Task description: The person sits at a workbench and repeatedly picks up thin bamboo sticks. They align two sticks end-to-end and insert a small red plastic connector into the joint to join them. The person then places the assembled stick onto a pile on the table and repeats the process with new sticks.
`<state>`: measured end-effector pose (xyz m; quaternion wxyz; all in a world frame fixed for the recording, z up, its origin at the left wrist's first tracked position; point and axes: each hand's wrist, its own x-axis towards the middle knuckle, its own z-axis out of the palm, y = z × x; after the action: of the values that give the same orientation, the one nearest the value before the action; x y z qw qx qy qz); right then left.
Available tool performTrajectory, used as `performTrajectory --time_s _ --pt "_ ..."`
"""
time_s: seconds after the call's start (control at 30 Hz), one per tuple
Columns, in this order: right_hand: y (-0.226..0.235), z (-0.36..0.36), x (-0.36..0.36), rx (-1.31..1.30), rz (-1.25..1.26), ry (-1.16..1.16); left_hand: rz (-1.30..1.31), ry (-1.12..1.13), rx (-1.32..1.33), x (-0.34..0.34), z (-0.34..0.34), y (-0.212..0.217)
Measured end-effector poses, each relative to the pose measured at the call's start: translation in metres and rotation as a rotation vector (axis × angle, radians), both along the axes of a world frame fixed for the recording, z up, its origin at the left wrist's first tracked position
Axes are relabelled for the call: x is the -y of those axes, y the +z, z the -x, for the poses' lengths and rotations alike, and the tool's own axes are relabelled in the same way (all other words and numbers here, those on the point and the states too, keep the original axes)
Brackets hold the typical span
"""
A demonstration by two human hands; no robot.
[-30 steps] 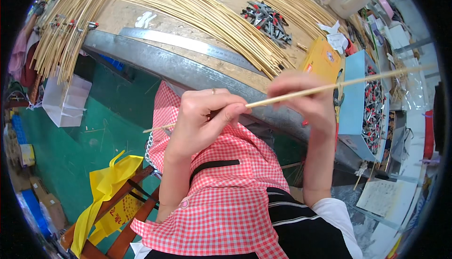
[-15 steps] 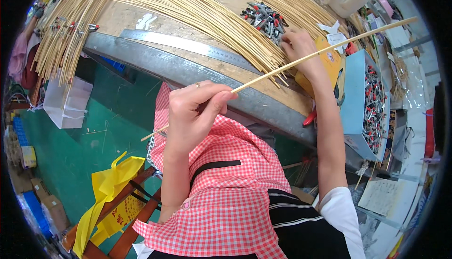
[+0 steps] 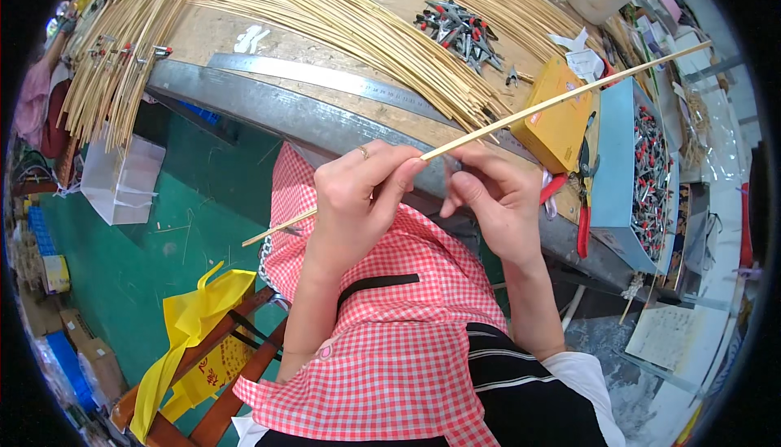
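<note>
A long, thin bamboo strip (image 3: pixel 569 99) runs slantwise across the view, from my lap up to the right. My left hand (image 3: pixel 358 191) pinches it between thumb and forefinger, and its lower end sticks out past the wrist. Close by, just under the strip, my right hand (image 3: pixel 496 195) is curled with the thumb bent toward the fingers. Its fingertips are partly blurred, and whatever they hold is hidden. Beyond the hands, a heap of small black spring clips (image 3: pixel 460 32) with red tips lies on the workbench (image 3: pixel 285 40). One loose clip (image 3: pixel 512 77) sits apart from it.
Bundles of bamboo strips (image 3: pixel 342 20) cover the bench, with a steel ruler (image 3: pixel 325 79) along its metal edge. At right are a yellow box (image 3: pixel 557 113), red-handled pliers (image 3: pixel 583 211) and a blue box of clips (image 3: pixel 622 162). A wooden chair (image 3: pixel 236 374) stands at lower left.
My right hand has come back from the clip heap to the strip beside my left hand. The left hand has shifted slightly right with the strip, and the loose clip now shows.
</note>
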<state>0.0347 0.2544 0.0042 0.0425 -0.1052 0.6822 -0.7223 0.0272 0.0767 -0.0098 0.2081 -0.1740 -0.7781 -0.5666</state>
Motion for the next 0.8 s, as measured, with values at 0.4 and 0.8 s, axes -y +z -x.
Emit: performTrajectory --time_s 0.4,0.8 --pt "-0.014 -0.007 0.01 0.032 0.264 -0.042 -0.017 0.015 -0.008 -0.003 -0.001 -0.002" --pt "-0.007 -0.005 0.006 -0.08 0.042 -0.025 -0.04 -0.075 0.071 0.002 0.002 -0.003"
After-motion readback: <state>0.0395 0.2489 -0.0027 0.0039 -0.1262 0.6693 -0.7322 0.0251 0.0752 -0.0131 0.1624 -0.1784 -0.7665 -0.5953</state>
